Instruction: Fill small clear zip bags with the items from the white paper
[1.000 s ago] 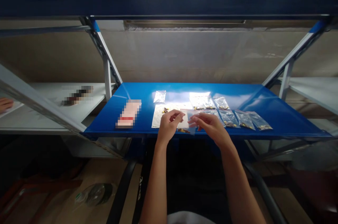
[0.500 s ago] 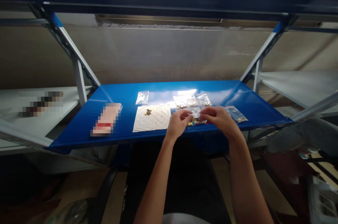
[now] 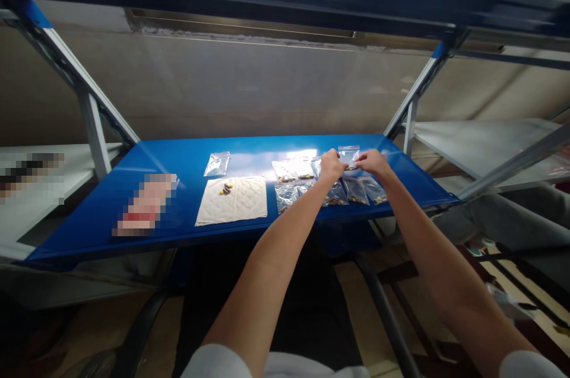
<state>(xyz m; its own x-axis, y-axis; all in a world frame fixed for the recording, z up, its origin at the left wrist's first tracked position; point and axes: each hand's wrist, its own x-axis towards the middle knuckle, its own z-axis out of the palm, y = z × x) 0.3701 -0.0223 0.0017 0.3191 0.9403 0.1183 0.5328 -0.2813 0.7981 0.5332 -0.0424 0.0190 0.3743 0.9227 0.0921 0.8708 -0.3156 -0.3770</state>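
A clear zip bag [image 3: 348, 152] with small dark and yellow pieces at its bottom is pinched between my two hands, low over the back right of the blue table. My left hand [image 3: 333, 165] closes on its left side, and my right hand [image 3: 372, 162] grips its lower right side. In front of my hands lies a row of similar filled bags, among them one bag [image 3: 356, 189] just below the held one. More filled bags [image 3: 285, 171] lie to the left of my left hand, which partly hides one of them.
A white cloth [image 3: 240, 205] bears a few dark and yellow pieces [image 3: 226, 189]. Behind it lies a stack of clear bags [image 3: 217, 164]. A pixelated pinkish packet [image 3: 149, 203] is at the left of the blue table [image 3: 187, 155]. Metal posts [image 3: 412, 99] rise at both sides.
Both hands have moved right and farther back over the table with the zip bag, uncovering the front row of bags. The view has shifted to the right.
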